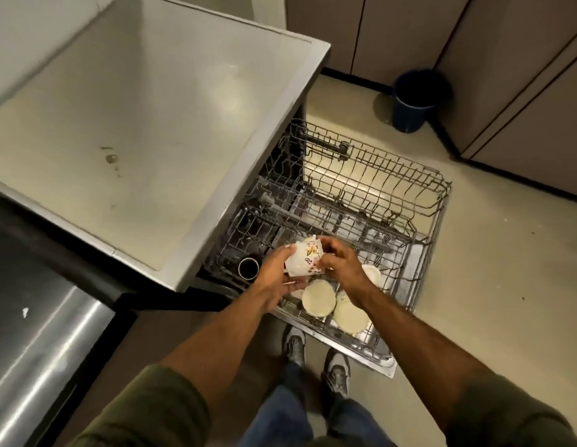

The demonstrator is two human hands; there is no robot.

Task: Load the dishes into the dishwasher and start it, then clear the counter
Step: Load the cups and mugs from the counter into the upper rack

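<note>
Warm, yellowish indoor light falls from above, moderately dim; the pale tabletop [129, 117] carries a soft sheen, and streaky glare runs down the steel front [45, 343] at lower left. The blue bin [416, 98] casts a soft shadow on the floor [493, 253]; straight edges bow toward the corners with wide-angle distortion. The whole frame is slightly soft, and the hands [313, 272] are motion-blurred.

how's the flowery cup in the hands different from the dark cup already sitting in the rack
The floral cup is white with flower prints; the dark cup is black inside with a pale rim.
The floral cup is held tilted between the left hand and right hand; the dark cup stands mouth-up, untouched, in the rack.
Both are over or in the same lower rack.
</note>
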